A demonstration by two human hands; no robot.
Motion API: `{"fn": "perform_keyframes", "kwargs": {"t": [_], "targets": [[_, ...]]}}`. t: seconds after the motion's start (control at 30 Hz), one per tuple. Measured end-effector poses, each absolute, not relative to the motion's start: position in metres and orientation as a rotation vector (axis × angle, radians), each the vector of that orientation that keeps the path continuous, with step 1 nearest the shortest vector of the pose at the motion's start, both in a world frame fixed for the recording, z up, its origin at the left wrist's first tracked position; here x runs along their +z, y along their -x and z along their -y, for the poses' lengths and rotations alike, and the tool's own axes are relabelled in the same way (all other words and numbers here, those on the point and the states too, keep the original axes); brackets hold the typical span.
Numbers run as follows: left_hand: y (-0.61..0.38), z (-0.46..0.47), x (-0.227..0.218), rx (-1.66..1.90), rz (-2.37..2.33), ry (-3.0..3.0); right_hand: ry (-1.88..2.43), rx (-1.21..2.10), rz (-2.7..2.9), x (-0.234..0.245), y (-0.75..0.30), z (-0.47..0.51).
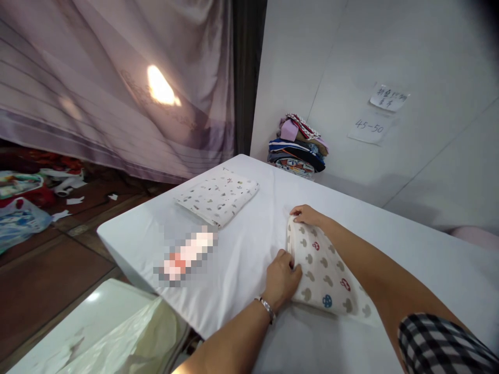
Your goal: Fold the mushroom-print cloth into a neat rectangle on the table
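A cream cloth (327,275) printed with grey, red and blue mushrooms lies folded on the white table, its right part tilted up off the surface. My left hand (283,278), with a silver bracelet at the wrist, pinches the cloth's left edge, thumb and fingers closed on it. At the far corner, my right hand (306,214) grips the same edge with its fingers curled over it. Farther left lies a second folded cloth (224,195), white with small dark figures, touched by neither hand.
The white-covered table (234,280) has its far corner near a pile of folded clothes (298,145). Two paper notes hang on the wall. Below left are a plastic bag (136,332) on a white surface and bags on the tiled floor. A pixelated patch hides part of the tabletop.
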State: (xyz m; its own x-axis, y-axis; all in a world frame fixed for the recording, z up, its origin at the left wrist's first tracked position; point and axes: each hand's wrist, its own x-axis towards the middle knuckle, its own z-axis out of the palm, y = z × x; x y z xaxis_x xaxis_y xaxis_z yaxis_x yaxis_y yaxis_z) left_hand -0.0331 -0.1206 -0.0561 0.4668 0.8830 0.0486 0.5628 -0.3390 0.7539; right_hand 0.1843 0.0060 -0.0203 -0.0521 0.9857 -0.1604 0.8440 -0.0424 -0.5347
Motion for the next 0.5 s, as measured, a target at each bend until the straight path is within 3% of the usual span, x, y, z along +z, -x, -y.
{"fn": "perform_keyframes", "kwargs": {"t": [0.5], "targets": [[0.031, 0.12, -0.062, 0.684, -1.215, -2.005, 2.196, 0.524, 1.969, -0.023, -0.177, -0.017]]}}
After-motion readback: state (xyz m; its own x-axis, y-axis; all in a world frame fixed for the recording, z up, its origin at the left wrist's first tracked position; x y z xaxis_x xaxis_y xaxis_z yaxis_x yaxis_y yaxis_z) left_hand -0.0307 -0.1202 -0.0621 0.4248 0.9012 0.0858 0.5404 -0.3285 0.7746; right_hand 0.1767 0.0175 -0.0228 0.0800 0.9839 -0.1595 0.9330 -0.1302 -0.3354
